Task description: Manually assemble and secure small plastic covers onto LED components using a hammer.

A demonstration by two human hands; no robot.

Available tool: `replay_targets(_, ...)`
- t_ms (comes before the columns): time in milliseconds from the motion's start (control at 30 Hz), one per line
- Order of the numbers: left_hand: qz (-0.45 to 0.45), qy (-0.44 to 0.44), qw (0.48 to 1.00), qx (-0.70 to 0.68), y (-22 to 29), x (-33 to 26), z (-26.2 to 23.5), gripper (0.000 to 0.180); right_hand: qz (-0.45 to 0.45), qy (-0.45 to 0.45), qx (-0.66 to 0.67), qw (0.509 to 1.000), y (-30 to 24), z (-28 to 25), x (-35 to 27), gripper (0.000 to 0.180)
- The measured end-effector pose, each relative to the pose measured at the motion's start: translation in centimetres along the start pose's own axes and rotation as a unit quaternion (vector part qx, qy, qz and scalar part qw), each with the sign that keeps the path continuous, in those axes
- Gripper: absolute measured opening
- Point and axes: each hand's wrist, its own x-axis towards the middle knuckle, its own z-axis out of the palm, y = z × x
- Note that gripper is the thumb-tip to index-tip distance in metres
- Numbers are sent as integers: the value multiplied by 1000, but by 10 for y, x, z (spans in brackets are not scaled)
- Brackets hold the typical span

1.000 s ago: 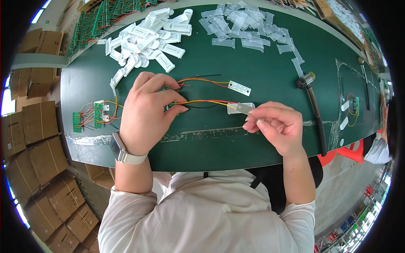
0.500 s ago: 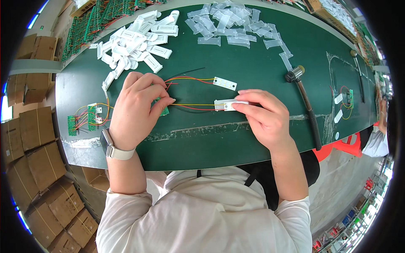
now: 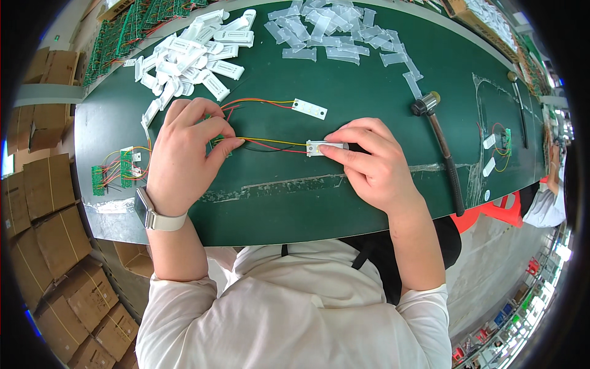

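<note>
My left hand (image 3: 192, 144), with a watch on its wrist, is closed in a pinch on a green circuit board (image 3: 230, 153) where its wires begin; the palm and fingers hide most of the board. Yellow, red and black wires (image 3: 270, 142) run from there to a small white LED board (image 3: 314, 148). My right hand (image 3: 380, 161) pinches that LED board between thumb and fingers, together with a clear plastic piece whose edges show around it. A second white LED board (image 3: 310, 109) on red and yellow wires lies on the table beyond, untouched.
White plastic housings (image 3: 184, 58) are heaped at the far left, clear plastic pieces (image 3: 338, 40) at the far middle. A hammer (image 3: 440, 141) lies right of my right hand. Wired circuit boards (image 3: 126, 169) lie at the left; others (image 3: 505, 142) at the right. Cardboard boxes (image 3: 49, 184) stand left of the table.
The LED board in my right hand has shifted left over the clear piece, which stuck out past its wire end before. The far LED board appears slightly farther left and up.
</note>
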Motion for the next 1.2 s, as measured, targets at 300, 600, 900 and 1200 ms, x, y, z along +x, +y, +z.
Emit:
replay_targets(300,15,77,997,3,17,8,11,17,-43,-11,-152,987,-10,-3,-3,31)
replay_targets(600,155,93,978,-100,42,9,50,16,-49,-14,-201,978,-14,-1,-7,32)
replay_targets(900,122,90,982,-114,47,12,61,14,18,-7,-127,992,-18,6,3,15)
replay_targets(1200,-57,27,969,-239,48,9,55,14,32,62,-134,988,-12,24,14,19)
